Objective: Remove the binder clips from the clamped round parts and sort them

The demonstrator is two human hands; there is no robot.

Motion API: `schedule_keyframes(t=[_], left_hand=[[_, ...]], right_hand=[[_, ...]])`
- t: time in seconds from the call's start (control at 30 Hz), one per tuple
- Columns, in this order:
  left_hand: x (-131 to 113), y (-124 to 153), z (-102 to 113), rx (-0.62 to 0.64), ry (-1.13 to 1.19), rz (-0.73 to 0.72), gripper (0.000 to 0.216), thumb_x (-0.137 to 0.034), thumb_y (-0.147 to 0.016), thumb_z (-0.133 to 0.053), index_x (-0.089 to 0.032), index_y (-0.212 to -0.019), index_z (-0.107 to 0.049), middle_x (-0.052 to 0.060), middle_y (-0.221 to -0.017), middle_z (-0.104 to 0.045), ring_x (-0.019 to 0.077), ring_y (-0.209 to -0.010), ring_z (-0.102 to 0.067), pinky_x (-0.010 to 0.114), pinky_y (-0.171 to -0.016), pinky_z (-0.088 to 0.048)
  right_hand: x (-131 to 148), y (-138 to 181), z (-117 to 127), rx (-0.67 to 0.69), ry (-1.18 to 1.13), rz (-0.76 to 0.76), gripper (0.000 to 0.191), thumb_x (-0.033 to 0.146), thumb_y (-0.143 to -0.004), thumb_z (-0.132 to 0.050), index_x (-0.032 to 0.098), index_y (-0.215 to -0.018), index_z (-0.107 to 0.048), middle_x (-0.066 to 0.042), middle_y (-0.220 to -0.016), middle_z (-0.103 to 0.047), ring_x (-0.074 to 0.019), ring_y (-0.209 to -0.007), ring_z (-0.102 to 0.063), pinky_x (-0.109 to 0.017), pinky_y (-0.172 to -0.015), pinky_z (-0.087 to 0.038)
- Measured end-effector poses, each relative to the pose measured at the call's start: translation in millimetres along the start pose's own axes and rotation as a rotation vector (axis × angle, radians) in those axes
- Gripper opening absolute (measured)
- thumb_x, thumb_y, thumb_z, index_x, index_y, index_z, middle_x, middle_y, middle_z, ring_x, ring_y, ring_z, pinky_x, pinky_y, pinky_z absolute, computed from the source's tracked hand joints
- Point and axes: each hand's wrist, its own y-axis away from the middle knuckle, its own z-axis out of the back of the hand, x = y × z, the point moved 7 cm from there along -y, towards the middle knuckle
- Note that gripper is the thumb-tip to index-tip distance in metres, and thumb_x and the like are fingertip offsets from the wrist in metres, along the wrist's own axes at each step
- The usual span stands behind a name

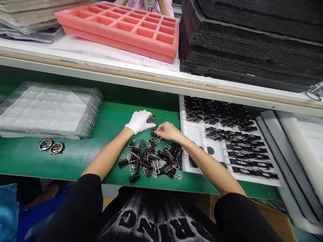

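Note:
My left hand (139, 122), in a white glove, grips a small round dark disc with a metal rim (151, 120) between thumb and fingers. Just to its right, my bare right hand (167, 130) pinches a black binder clip (153, 132) close to the green mat. Below both hands lies a heap of black binder clips (146, 158) with silver wire handles. Two round parts with shiny, orange-tinted faces (45, 145) rest on the mat at the left.
Clear plastic trays (94, 107) are stacked at the left. At the right, a white foam tray (199, 129) holds rows of clips and dark discs. Pink foam (141, 47) and black foam sheets (252, 50) sit on the shelf (113, 74) above. A person stands beyond it.

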Motion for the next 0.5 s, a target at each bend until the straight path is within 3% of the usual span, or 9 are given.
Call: schedule_keyframes(t=[0.17, 0.27, 0.37, 0.43, 0.5], left_hand=[[3.2, 1.0, 1.7, 0.044, -0.014, -0.051, 0.055, -0.063, -0.095, -0.063, -0.026, -0.135, -0.067, 0.011, -0.126, -0.071, 0.0328, -0.113, -0.067, 0.04, -0.089, -0.041], [1.5, -0.1, 2.1, 0.043, -0.042, -0.054, 0.056, -0.066, -0.097, -0.06, -0.022, -0.13, -0.069, 0.012, -0.122, -0.073, 0.0329, -0.113, -0.067, 0.04, -0.087, -0.04], [-4.8, 0.4, 1.9, 0.046, -0.083, -0.093, 0.058, -0.07, -0.095, -0.06, -0.019, -0.12, -0.073, 0.013, -0.112, -0.074, 0.0334, -0.106, -0.068, 0.04, -0.082, -0.038], [-10.1, 1.2, 2.0, 0.043, -0.107, -0.125, 0.059, -0.072, -0.094, -0.061, -0.019, -0.114, -0.074, 0.013, -0.105, -0.075, 0.0336, -0.102, -0.069, 0.041, -0.078, -0.037], [-14.3, 1.9, 2.5, 0.031, -0.122, -0.137, 0.059, -0.074, -0.091, -0.064, -0.018, -0.108, -0.075, 0.013, -0.1, -0.075, 0.0336, -0.099, -0.07, 0.041, -0.075, -0.035]], right_hand=[[-32.7, -13.7, 29.6, -0.082, 0.003, -0.078, 0.024, 0.029, -0.093, -0.068, 0.022, -0.071, -0.071, -0.002, -0.072, -0.076, -0.0181, -0.07, -0.073, -0.029, -0.074, -0.053], [-46.2, -19.6, 46.4, -0.124, 0.049, -0.105, 0.026, 0.041, -0.093, -0.071, 0.021, -0.076, -0.07, -0.005, -0.079, -0.076, -0.0217, -0.078, -0.071, -0.032, -0.075, -0.051], [-35.8, -24.4, 62.9, -0.345, 0.097, -0.05, 0.035, 0.055, -0.097, -0.065, 0.021, -0.103, -0.071, -0.009, -0.097, -0.074, -0.0269, -0.098, -0.068, -0.037, -0.087, -0.052], [-20.6, -27.8, 67.0, -0.51, 0.101, -0.011, 0.041, 0.055, -0.103, -0.051, 0.022, -0.121, -0.067, -0.013, -0.114, -0.071, -0.0303, -0.115, -0.063, -0.044, -0.101, -0.049], [-7.9, -35.6, 61.3, -0.578, 0.109, -0.014, 0.047, 0.053, -0.108, -0.037, 0.023, -0.132, -0.063, -0.017, -0.132, -0.063, -0.0346, -0.129, -0.054, -0.054, -0.11, -0.042]])
